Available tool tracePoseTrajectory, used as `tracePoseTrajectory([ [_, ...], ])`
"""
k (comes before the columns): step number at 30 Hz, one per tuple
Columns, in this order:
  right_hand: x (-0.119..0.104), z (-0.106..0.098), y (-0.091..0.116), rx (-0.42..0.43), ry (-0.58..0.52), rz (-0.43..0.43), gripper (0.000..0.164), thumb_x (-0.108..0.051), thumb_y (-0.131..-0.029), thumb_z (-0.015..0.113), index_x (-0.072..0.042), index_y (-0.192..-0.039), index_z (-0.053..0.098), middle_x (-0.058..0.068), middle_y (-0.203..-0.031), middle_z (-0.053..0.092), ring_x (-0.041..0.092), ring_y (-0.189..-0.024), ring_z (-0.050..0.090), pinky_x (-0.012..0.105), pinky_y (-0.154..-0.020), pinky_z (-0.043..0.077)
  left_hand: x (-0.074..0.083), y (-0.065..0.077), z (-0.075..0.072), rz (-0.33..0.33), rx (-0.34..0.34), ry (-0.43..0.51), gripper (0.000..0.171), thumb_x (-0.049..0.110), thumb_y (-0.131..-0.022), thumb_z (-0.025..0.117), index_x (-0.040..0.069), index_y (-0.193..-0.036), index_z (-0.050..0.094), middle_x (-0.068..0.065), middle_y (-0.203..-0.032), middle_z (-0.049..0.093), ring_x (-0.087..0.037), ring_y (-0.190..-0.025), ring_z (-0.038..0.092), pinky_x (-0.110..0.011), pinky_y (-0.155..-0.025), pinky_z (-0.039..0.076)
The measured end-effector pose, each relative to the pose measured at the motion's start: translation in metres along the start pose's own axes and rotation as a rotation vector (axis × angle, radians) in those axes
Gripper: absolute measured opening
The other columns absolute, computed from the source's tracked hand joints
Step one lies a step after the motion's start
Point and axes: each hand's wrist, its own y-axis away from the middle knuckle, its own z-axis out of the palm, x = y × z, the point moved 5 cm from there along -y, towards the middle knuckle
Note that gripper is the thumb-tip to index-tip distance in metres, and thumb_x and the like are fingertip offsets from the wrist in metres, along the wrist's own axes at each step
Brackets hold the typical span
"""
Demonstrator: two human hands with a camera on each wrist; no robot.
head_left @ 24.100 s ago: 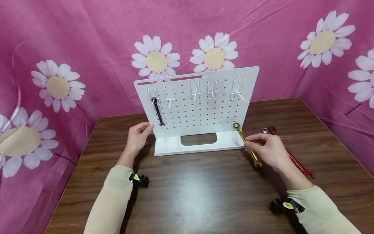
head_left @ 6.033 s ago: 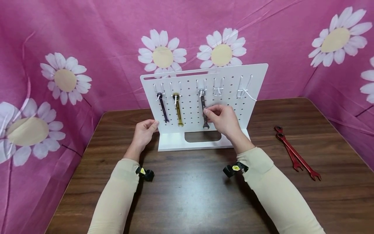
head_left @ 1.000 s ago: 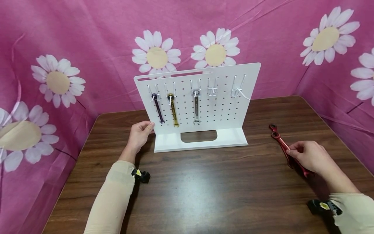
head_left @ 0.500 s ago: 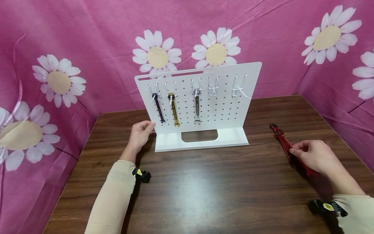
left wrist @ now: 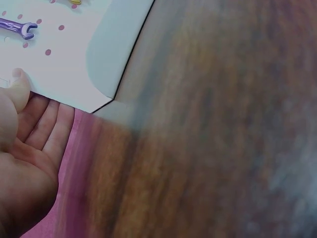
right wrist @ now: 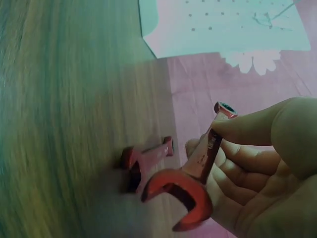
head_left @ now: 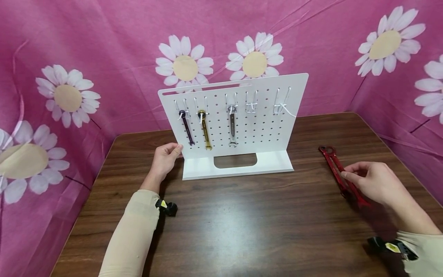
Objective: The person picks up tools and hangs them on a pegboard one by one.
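Note:
My right hand (head_left: 375,182) pinches a red combination wrench (right wrist: 200,153) between thumb and fingers, its open end toward the wrist camera. Below it on the table lies a second, smaller red wrench (right wrist: 153,156). My left hand (head_left: 164,159) holds the left edge of a white pegboard stand (head_left: 263,134), thumb on the front face, the other fingers behind it. From the board's hooks hang a purple wrench (head_left: 187,130), a gold wrench (head_left: 205,132) and a silver wrench (head_left: 232,125), ring ends up.
Two white wire hooks, one right of the silver wrench (head_left: 252,107) and another farther right (head_left: 279,108), carry nothing. The brown wooden table (head_left: 221,223) meets a pink flowered cloth (head_left: 121,77) behind and at the sides.
Earlier my right hand held the gold wrench, then the silver one at its hook; both now hang. Over the last second it has raised the larger red wrench. My left hand stays on the board.

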Motion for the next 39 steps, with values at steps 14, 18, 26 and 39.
tracePoseTrajectory([
  [14, -0.034, 0.008, 0.000, -0.058, -0.231, -0.054, 0.026, -0.023, -0.104, 0.074, 0.001, -0.115, 0.075, -0.007, -0.069, 0.071, 0.001, -0.057, 0.056, 0.025, -0.049, 0.044, -0.001, -0.002, 0.001, -0.012, 0.005, 0.005, 0.032, 0.016, -0.109, 0.066, -0.015, -0.114, 0.072, 0.011, -0.084, 0.074, 0.002, -0.079, 0.070, -0.018, -0.083, 0.061],
  [18, -0.047, 0.012, -0.001, -0.108, -0.309, -0.042, 0.029, -0.025, -0.104, 0.074, 0.001, -0.118, 0.072, -0.007, -0.064, 0.065, 0.004, -0.046, 0.046, 0.030, -0.041, 0.041, 0.000, -0.001, 0.001, -0.016, 0.004, -0.001, 0.033, 0.017, -0.109, 0.066, -0.015, -0.115, 0.072, 0.010, -0.085, 0.074, 0.002, -0.078, 0.070, -0.018, -0.082, 0.061],
  [26, -0.065, 0.023, -0.009, -0.163, -0.495, -0.014, 0.030, -0.017, -0.104, 0.073, 0.007, -0.121, 0.069, -0.008, -0.083, 0.079, 0.006, -0.075, 0.076, 0.024, -0.068, 0.062, 0.000, 0.000, 0.001, -0.010, -0.003, 0.011, 0.033, 0.016, -0.109, 0.066, -0.016, -0.117, 0.071, 0.011, -0.085, 0.075, 0.003, -0.078, 0.070, -0.018, -0.083, 0.061],
  [39, -0.093, 0.028, -0.018, -0.090, -0.453, -0.148, 0.017, -0.011, -0.101, 0.077, 0.001, -0.113, 0.076, -0.011, -0.083, 0.075, -0.002, -0.076, 0.064, 0.018, -0.065, 0.053, -0.002, -0.001, 0.000, -0.012, 0.001, 0.016, 0.034, 0.016, -0.109, 0.066, -0.017, -0.117, 0.071, 0.012, -0.084, 0.074, 0.003, -0.077, 0.070, -0.019, -0.083, 0.062],
])
